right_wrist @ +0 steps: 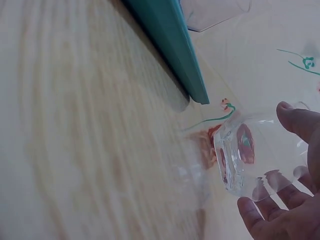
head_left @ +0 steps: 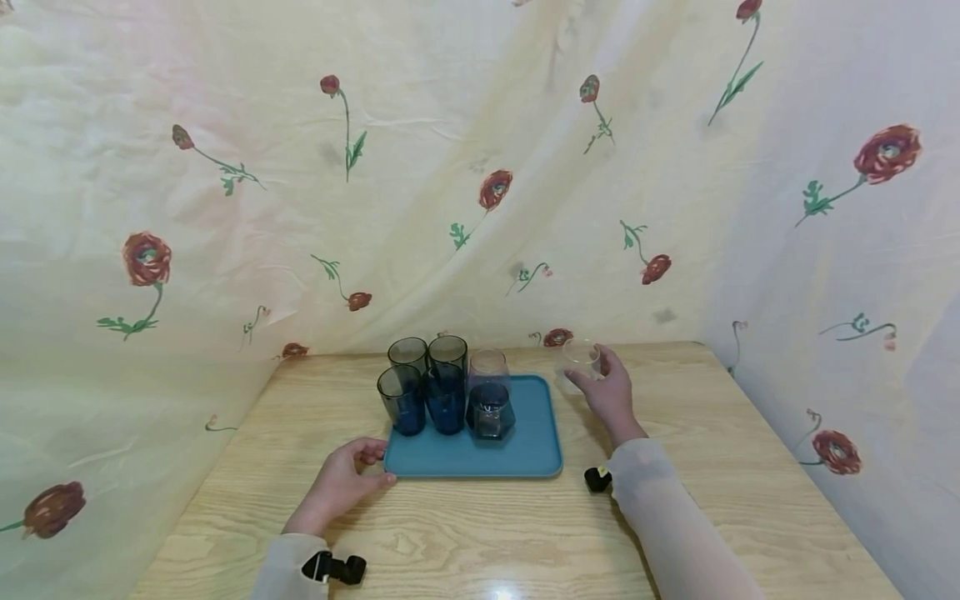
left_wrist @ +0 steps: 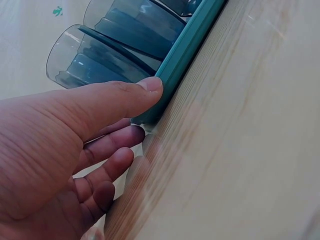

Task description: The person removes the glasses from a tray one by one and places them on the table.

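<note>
A blue rectangular tray (head_left: 480,461) lies on the table. My left hand (head_left: 343,485) grips its front left corner, thumb on the rim and fingers curled at the edge below, as the left wrist view shows. Off the tray's right side, my right hand (head_left: 613,397) holds a clear stemless glass (right_wrist: 257,150) between thumb and fingers. In the right wrist view that glass is near the tabletop. Several tall blue tumblers (head_left: 409,408) stand at the tray's left. Beside them are a pale pinkish glass (head_left: 489,365) and, in front of it, a dark faceted glass (head_left: 491,417).
The light wooden table (head_left: 442,542) ends at the back against a hanging cloth (head_left: 420,225) with red flowers, which also runs along both sides. A black wrist mount (head_left: 335,568) sits on the left sleeve, another mount (head_left: 597,479) by the right cuff.
</note>
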A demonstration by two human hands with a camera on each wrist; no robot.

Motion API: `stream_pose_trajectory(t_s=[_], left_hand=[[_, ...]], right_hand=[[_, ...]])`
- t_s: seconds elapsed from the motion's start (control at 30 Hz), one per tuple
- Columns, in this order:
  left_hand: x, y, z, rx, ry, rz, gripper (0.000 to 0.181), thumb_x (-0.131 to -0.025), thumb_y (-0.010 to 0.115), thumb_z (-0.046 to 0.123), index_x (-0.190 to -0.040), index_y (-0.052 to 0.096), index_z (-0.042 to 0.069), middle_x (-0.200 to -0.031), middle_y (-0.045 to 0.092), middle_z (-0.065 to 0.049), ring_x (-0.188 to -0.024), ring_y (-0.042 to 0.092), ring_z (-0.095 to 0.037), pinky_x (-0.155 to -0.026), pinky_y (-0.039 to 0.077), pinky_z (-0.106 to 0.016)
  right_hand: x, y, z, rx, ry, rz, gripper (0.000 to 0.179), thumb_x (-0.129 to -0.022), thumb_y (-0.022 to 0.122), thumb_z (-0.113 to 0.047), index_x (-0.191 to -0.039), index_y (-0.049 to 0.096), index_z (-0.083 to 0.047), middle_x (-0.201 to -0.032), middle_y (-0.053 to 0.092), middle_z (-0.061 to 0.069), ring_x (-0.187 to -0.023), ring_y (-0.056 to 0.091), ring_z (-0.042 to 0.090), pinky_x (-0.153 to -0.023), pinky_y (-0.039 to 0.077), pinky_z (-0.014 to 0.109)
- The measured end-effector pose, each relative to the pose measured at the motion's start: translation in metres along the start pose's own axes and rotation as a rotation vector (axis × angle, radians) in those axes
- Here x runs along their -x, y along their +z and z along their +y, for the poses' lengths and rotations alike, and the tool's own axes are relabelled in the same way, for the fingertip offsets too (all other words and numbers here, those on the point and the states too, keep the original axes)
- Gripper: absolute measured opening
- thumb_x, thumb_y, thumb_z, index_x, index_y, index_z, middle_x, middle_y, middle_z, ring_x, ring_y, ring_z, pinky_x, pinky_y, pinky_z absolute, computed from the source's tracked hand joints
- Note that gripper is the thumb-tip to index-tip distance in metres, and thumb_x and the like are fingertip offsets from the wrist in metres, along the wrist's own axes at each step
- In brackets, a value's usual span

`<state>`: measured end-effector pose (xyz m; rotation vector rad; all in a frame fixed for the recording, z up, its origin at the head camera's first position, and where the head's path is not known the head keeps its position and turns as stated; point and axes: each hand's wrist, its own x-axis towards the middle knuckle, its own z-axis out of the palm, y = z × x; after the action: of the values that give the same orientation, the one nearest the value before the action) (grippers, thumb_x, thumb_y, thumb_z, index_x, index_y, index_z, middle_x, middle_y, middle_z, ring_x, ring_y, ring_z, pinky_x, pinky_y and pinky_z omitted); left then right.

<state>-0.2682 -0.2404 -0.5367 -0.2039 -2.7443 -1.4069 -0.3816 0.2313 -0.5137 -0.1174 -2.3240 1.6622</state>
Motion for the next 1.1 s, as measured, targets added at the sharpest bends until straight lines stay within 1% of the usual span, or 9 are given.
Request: stream_pose_trajectory(t_s=[0.2, 0.6, 0.87, 1.1], left_hand=[[0.001, -0.001, -0.001, -0.005, -0.004, -0.010, 0.050, -0.081, 0.094, 0.019, -0.125, 0.073, 0.012, -0.106, 0.069, 0.003, -0.099, 0.063, -0.014, -0.093, 0.052, -0.042], [0.003, -0.001, -0.002, 0.008, -0.012, -0.019, 0.050, -0.082, 0.093, 0.020, -0.126, 0.073, 0.012, -0.108, 0.069, 0.003, -0.101, 0.063, -0.015, -0.095, 0.052, -0.045], [0.002, -0.001, -0.002, -0.002, -0.011, -0.018, 0.050, -0.082, 0.093, 0.021, -0.127, 0.072, 0.013, -0.108, 0.069, 0.002, -0.101, 0.063, -0.014, -0.095, 0.052, -0.044], [0.000, -0.002, 0.000, -0.004, -0.007, -0.011, 0.050, -0.082, 0.093, 0.019, -0.126, 0.072, 0.012, -0.108, 0.069, 0.002, -0.101, 0.063, -0.015, -0.097, 0.051, -0.045]], right_hand=[[0.000, 0.001, 0.003, 0.017, -0.008, 0.003, 0.086, -0.095, 0.081, -0.026, -0.164, 0.033, -0.011, -0.160, 0.038, 0.024, -0.145, 0.036, 0.046, -0.112, 0.038, 0.061], [-0.002, 0.005, 0.013, 0.036, -0.001, -0.013, 0.087, -0.097, 0.079, -0.027, -0.166, 0.028, -0.012, -0.164, 0.034, 0.023, -0.149, 0.033, 0.044, -0.116, 0.036, 0.059], [-0.002, 0.007, 0.011, 0.073, -0.001, -0.046, 0.089, -0.098, 0.078, -0.031, -0.166, 0.025, -0.011, -0.167, 0.029, 0.021, -0.153, 0.027, 0.041, -0.118, 0.033, 0.058], [-0.009, 0.012, 0.007, 0.069, -0.024, -0.057, 0.088, -0.097, 0.079, -0.031, -0.165, 0.027, -0.011, -0.166, 0.034, 0.017, -0.154, 0.027, 0.040, -0.117, 0.035, 0.058]])
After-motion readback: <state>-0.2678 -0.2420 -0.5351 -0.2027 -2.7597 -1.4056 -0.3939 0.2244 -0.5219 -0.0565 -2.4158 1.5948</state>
